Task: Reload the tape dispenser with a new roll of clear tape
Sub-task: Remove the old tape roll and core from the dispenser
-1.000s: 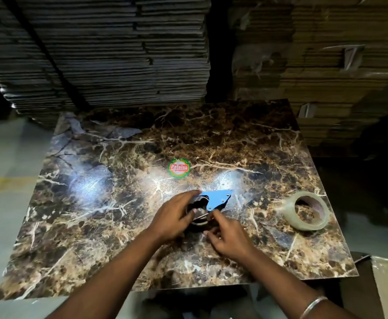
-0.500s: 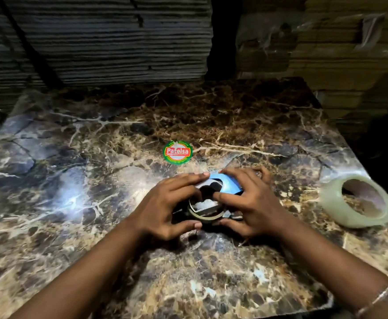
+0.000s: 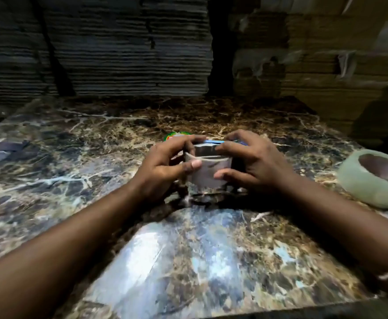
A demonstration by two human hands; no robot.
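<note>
A: While both hands are wrapped around the tape dispenser (image 3: pixel 208 166), what matters most for this step?

B: Steadiness. The left hand (image 3: pixel 163 168) grips the dispenser's left side, thumb pressed on the grey spent core (image 3: pixel 209 173); the right hand (image 3: pixel 255 166) clasps the right side, fingertips curled over the blue frame (image 3: pixel 213 142) on top. Both are closed on it, holding it between them on the marble tabletop (image 3: pixel 188 261).

A: So the old core is coming off first?

B: That is my reading. I would brace the frame with the right hand and push the core straight off its hub with the left thumb, not twist it. The frame is blurred, so I cannot tell whether the core has started to slide.

A: Anything to watch?

B: The cutting blade. I cannot see where it sits, so fingers should stay on the flat sides.

A: And the new roll of clear tape (image 3: pixel 377 178)?

B: Lying flat, well to the right of the right hand, untouched. A round sticker (image 3: pixel 177 135) peeks out just beyond the left fingertips, and stacked cardboard (image 3: pixel 119 54) rises behind the table.
</note>
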